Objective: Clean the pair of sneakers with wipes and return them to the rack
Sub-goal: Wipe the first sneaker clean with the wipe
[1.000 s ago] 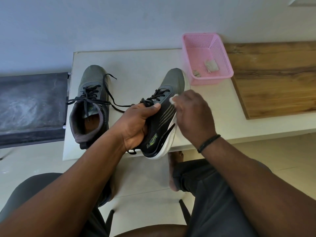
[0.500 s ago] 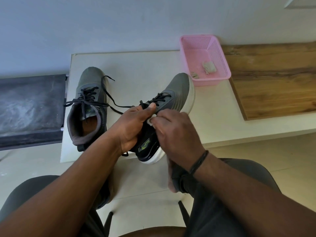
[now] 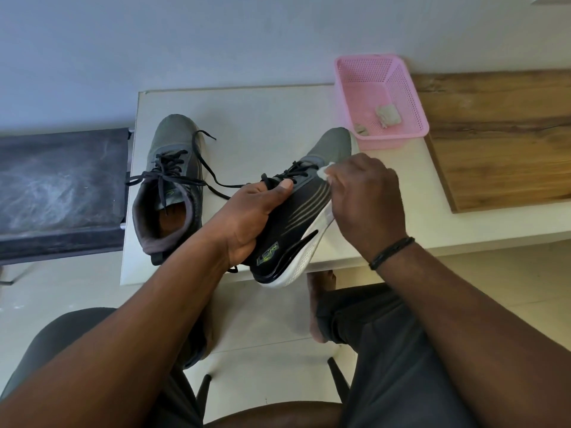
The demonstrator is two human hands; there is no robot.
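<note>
A pale grey-blue painted wall closed the far side of the scene, and a light tiled floor spread below. Taking the white rectangular tabletop as the landmark: left of it, just beside its edge, lay a dark, dusty padded bench top. On the tabletop's left part stood the grey lace-up sneaker with black laces, upright, toe toward the wall, laces loose and trailing right. Toward the tabletop's near edge the left hand gripped the second grey-and-black sneaker with a white sole, thumb across the tongue by the laces, fingers curled under it; this shoe was tilted onto its side, heel overhanging the near edge, toe pointing toward the far right. The right hand, a black cord bracelet at its wrist, pinched a small white wipe against that shoe's upper near the laces. At the tabletop's far right corner sat a pink perforated plastic basket holding crumpled greyish used wipes. Right of the tabletop, touching it, lay a brown wood-grain board. Below the tabletop's near edge were dark trousers, bare feet on the floor, and black chair legs.
</note>
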